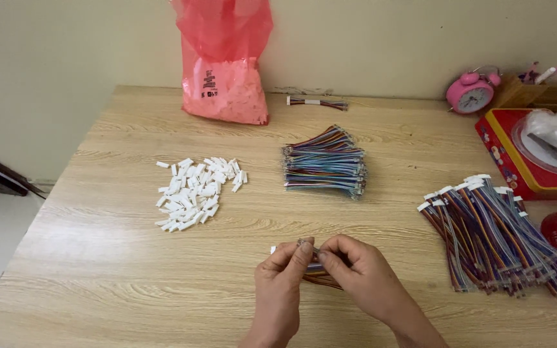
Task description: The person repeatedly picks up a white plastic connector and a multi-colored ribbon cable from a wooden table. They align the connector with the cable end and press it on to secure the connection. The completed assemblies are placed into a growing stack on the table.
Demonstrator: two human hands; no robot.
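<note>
Both hands, left hand [280, 270] and right hand [356, 267], pinch one multicoloured wire bundle [317, 274]; the white connector [274, 249] beside the grip wants square, steady seating.

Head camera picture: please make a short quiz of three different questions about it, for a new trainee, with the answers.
1. True or false: the pile of small white connectors lies to the left of the middle wire bundle.
2. What do the left hand and the right hand pinch together? A) the pink alarm clock B) a short multicoloured wire piece C) the red plastic bag
3. Fill in: the large wire pile with white ends lies at the table's ____ side.

Key: 1 true; 2 B; 3 right.
</note>
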